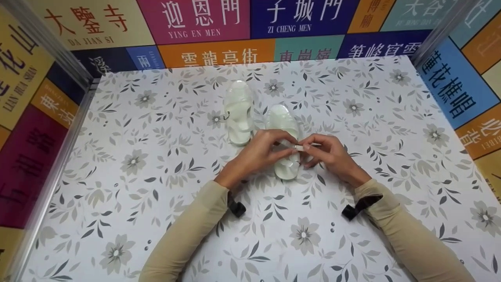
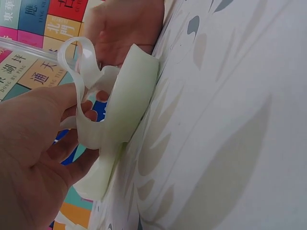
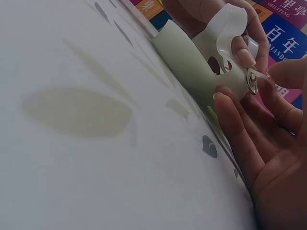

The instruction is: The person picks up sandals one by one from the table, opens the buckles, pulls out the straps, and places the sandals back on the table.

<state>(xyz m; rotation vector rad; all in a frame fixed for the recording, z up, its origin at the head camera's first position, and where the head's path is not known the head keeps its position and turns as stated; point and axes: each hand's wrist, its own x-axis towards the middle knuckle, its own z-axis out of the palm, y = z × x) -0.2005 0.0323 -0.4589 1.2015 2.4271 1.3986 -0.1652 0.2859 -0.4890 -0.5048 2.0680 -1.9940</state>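
Note:
Two pale green-white sandals lie on the patterned cloth. Both hands are at the nearer sandal (image 1: 287, 171), on its ankle strap. With thumb and finger, my right hand (image 1: 328, 152) pinches the strap's end beside a small metal buckle (image 3: 252, 80). My left hand (image 1: 264, 147) holds the strap (image 2: 85, 115) from the other side, its fingertips close to the buckle. The strap stands up in a loop above the sole (image 3: 184, 60). Whether the strap's end runs through the buckle, I cannot tell. The other sandal (image 1: 239, 109) lies untouched, farther back and to the left.
White cloth with grey flowers and leaves (image 1: 133, 161) covers the table. Colourful panels with lettering (image 1: 211, 19) stand along the back and both sides. Black bands with small cameras (image 1: 236, 207) sit on both wrists, over beige sleeves.

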